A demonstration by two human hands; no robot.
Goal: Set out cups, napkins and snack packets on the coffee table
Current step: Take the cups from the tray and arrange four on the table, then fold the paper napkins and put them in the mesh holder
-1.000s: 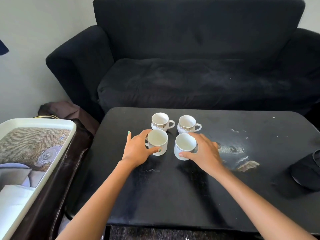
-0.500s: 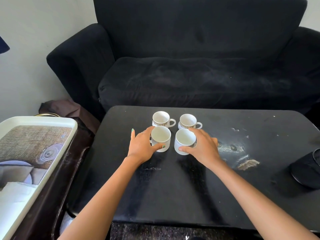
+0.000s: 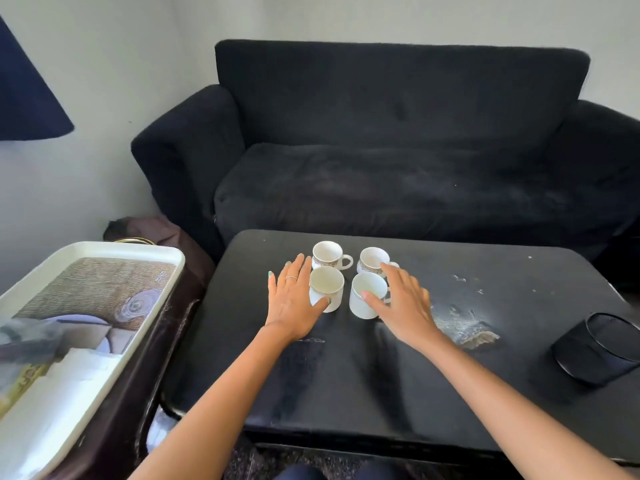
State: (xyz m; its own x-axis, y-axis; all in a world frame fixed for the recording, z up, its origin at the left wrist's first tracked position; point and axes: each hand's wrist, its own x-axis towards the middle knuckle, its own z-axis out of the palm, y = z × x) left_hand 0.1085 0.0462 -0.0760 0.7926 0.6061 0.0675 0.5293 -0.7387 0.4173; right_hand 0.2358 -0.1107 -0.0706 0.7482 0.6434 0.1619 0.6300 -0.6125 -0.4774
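Two bare forearms are reaching in from the near edge, out over the black coffee table (image 3: 346,393). The left hand (image 3: 294,303) is lying flat, fingers straight and spread, a ring on one of them, and the thumb tip is touching the front of the near-left cup (image 3: 326,293), which is standing upright just to the right of those fingers. The right hand (image 3: 403,304) is mirroring it, fingers straight and relaxed, thumb resting against the side of the near-right cup (image 3: 367,295), which is sitting just to the left of its fingers; neither hand is curling round anything. Just beyond the left fingertips the far-left cup (image 3: 327,255) is standing with its handle pointing right, and just past the right fingertips the far-right cup (image 3: 372,260) is showing a patterned band. The four are making a tight square, close together but whether they are touching is hard to tell. Well off to the left of the left hand, a white tray (image 3: 166,268) is sitting on a dark side stand, carrying white napkins (image 3: 69,379) and something blurred. Far to the right of the right hand a black pouch (image 3: 595,351) is lying on the table, with a scuffed patch (image 3: 464,327) between. Beyond everything, a black sofa (image 3: 398,150) is filling the back.
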